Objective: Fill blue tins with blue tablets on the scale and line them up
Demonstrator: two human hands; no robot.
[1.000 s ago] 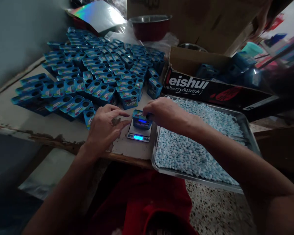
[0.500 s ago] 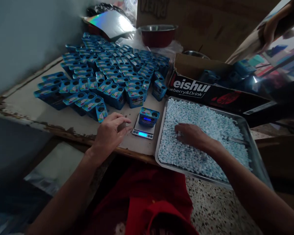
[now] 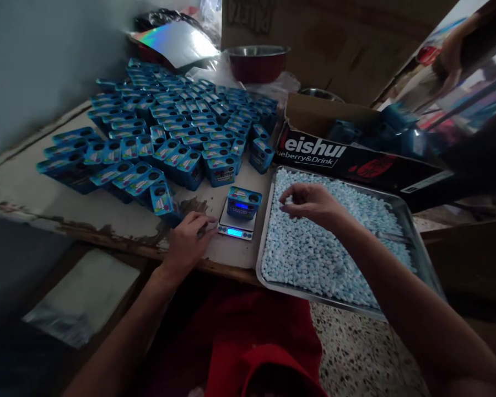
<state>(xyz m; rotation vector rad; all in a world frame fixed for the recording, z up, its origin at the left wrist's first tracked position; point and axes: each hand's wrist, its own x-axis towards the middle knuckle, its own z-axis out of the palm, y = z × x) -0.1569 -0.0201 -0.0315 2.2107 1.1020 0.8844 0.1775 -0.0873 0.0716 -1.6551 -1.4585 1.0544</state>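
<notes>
My left hand [image 3: 191,236] rests at the table's front, fingers stretched toward the left side of a small digital scale [image 3: 235,227]. Its fingertips lie right at the scale's edge; contact is hard to judge. On the scale stands a blue box [image 3: 243,203] with a dark round hole in its top, upright above the lit display. My right hand [image 3: 310,204] hovers over the left part of a metal tray [image 3: 261,270] filled with small pale blue and white pellets [image 3: 310,259]. Its thumb and fingers are curled together in a pinch; whatever is between them is hidden.
Many similar blue boxes [image 3: 177,127] crowd the table's left and back. A black carton [image 3: 351,162] with more blue packs stands behind the tray. A metal utensil [image 3: 392,237] lies in the pellets. Farther back are a red bowl [image 3: 257,66] and another person's arm [image 3: 450,60].
My right hand has lifted from among the pellets and moved left and back, fingers now curled. My left hand has lowered beside the scale. The view has shifted slightly.
</notes>
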